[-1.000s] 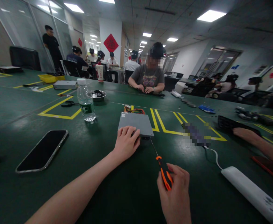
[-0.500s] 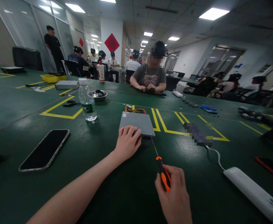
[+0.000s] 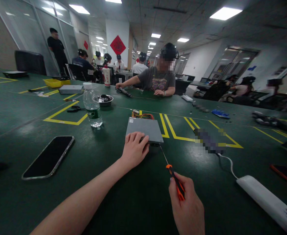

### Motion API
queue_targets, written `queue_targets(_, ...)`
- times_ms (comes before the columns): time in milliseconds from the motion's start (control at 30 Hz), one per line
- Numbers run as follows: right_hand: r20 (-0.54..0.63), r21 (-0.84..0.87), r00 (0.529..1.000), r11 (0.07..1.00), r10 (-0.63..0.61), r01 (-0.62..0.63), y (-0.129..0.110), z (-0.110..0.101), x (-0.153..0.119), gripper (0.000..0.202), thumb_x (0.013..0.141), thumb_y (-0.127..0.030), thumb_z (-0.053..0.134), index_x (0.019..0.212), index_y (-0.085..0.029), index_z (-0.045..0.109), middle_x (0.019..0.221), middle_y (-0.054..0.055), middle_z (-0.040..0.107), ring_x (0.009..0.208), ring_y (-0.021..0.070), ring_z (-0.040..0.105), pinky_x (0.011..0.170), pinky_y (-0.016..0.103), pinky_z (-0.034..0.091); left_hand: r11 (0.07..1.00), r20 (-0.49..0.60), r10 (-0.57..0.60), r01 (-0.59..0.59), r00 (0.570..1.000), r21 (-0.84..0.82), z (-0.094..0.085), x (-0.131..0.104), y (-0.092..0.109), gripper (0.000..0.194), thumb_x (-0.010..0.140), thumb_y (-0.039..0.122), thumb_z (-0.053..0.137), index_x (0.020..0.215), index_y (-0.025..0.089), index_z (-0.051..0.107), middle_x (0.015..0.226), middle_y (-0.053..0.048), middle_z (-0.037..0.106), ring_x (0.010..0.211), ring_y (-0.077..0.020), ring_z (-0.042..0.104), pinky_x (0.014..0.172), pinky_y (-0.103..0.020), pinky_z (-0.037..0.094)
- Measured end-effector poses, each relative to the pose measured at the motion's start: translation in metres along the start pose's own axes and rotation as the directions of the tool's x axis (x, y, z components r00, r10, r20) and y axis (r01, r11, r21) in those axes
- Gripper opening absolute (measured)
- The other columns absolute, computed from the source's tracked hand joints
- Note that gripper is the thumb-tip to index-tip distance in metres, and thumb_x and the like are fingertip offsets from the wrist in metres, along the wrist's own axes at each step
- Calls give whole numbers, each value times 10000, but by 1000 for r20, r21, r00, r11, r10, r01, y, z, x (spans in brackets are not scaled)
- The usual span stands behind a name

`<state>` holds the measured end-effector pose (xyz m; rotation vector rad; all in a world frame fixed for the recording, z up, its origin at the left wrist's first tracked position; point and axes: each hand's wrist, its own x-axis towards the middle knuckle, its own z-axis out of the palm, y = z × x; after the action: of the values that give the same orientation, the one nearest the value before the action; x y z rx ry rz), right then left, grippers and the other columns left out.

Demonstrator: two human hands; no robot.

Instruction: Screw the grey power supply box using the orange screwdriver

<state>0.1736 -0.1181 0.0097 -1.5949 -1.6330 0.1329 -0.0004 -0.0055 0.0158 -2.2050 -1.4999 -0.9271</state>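
We see a phone on the green table, on the left. Past it, a clear bottle with a white cap stands in front of a shiny bowl. Farther back, we see a yellow tray and a cup. On the right, we spot a white bar with a cord. Across from us sits a person. Behind, a red sign hangs on a white post.

Your view is dim, lit by ceiling panels above and beyond the grey box; right of it, glare pales the table, and farther out details blur.
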Motion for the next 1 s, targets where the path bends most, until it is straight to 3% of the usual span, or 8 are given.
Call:
queue_targets(100, -37, 21, 999, 999, -39, 39, -5, 0, -3, 332, 874, -474, 383, 954, -189, 534, 733, 23, 631, 546, 148, 620, 504, 236, 486, 1000, 5, 0, 0, 1000, 0, 0, 0, 0, 251, 836, 294, 458, 1061, 220, 541, 1086, -69, 544, 1033, -240, 434, 867, -399, 323)
queue_targets(467, 100, 45, 984, 989, -148, 144, -8, 10, 0, 256, 905, -403, 365, 995, -201, 494, 757, 25, 624, 585, 144, 634, 503, 215, 507, 1000, -21, 11, -12, 1000, -7, 0, 0, 1, 239, 833, 289, 464, 1048, 216, 539, 1063, -65, 552, 1025, -239, 435, 854, -396, 322)
queue_targets(767, 106, 29, 985, 991, -134, 132, -8, 14, 1, 262, 912, -405, 352, 1022, -203, 477, 799, 36, 628, 611, 152, 645, 503, 222, 525, 1000, -8, 11, -11, 1000, -19, 0, 0, -1, 253, 834, 294, 465, 1062, 217, 540, 1072, -73, 551, 1033, -242, 432, 859, -403, 323)
queue_targets(1000, 74, -100, 964, 960, -254, 261, -14, 18, -6, 329, 910, -389, 347, 1110, -159, 471, 1004, 132, 522, 786, 200, 641, 572, 271, 551, 1000, -16, 13, -13, 1000, -7, 2, 0, 0, 254, 834, 296, 462, 1064, 222, 540, 1080, -68, 554, 1036, -246, 435, 858, -405, 319)
